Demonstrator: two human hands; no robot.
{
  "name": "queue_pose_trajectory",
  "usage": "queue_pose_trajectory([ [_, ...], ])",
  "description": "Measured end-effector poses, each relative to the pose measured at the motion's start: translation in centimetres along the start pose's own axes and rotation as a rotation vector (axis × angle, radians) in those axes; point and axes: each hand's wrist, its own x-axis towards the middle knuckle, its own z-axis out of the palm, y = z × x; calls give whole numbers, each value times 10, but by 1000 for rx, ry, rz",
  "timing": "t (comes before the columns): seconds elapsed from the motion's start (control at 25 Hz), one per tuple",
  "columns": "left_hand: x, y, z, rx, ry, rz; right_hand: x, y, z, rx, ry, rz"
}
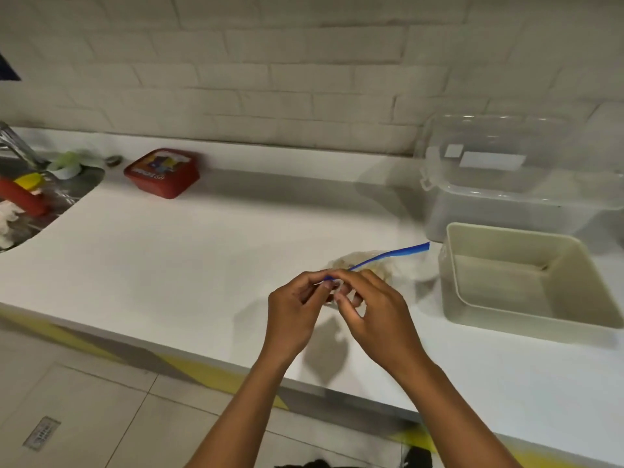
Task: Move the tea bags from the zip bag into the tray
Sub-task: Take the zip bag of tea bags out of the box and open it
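Blue zip strip pinched at its near end, both your hands working the seal open.

Clear plastic zip bag [369,265] sits just right of centre frame on the white counter [169,265], pale tea bags [347,260] showing dimly inside, the beige tray [526,275] waiting just to its right. Your left hand [293,315] and right hand [374,312] are close together, fingertips nipping the blue zip strip [388,255] at its near corner. Take one lip in each hand and peel apart steadily along the strip toward the upper right; pull too sharply and I'd expect the bag to slide or tip. Whether the seal has parted yet, I can't tell.
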Motion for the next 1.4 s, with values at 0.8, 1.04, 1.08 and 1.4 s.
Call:
queue_pose_trajectory([
  [0.8,-22,-10,-5,402,174,363,-6,25,3,-113,173,14],
  [1.04,-26,-17,-25,377,278,312,3,51,-17,-119,259,153],
  [1.08,-27,-18,-27,368,279,303,4,54,-19,-121,264,160],
  [1.4,-28,-23,-41,349,284,286,4,68,-22,-136,308,193],
])
